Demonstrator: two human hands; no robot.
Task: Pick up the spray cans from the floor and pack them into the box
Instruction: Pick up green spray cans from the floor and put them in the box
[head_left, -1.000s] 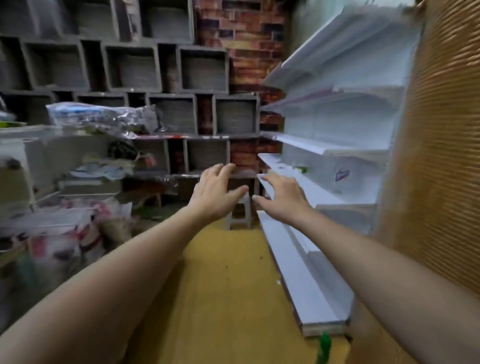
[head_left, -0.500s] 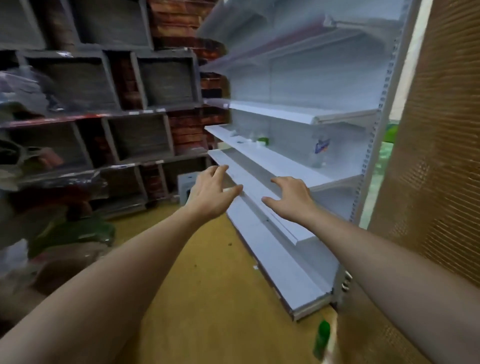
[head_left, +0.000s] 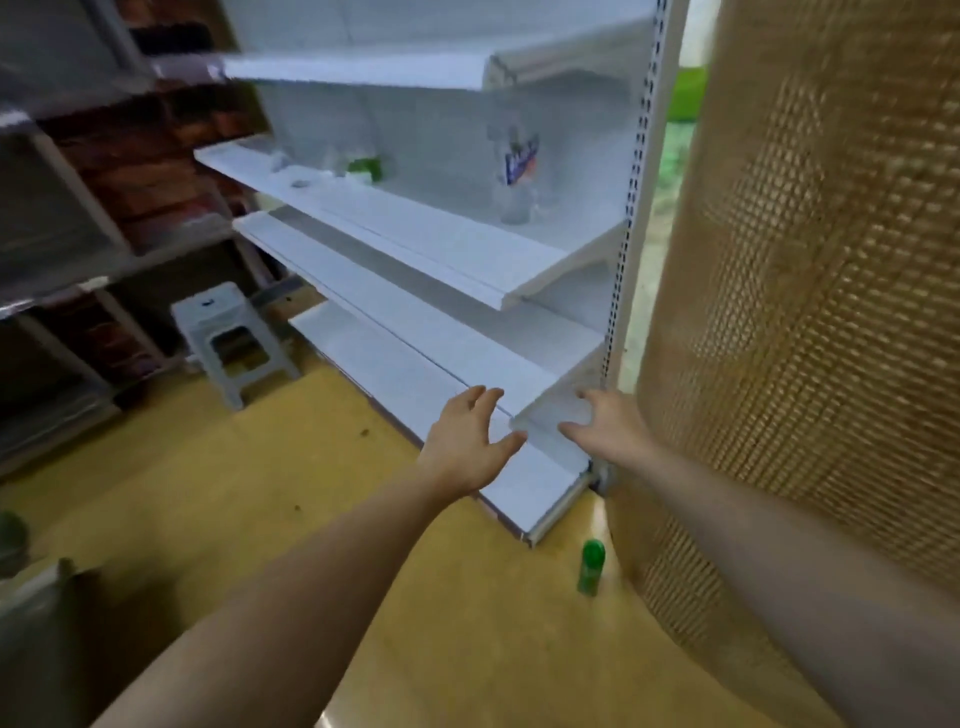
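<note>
as the view has swung right and tipped down over the last 1 second, the green spray can (head_left: 591, 566) now shows whole, upright on the yellow floor (head_left: 249, 499), between the white shelf unit (head_left: 415, 234) and the woven tan panel (head_left: 805, 312). that likely makes it the next pick; no box is in view. the left hand (head_left: 470, 441) and right hand (head_left: 605, 428) both stretch forward past the can, empty, fingers spread apart.
</note>
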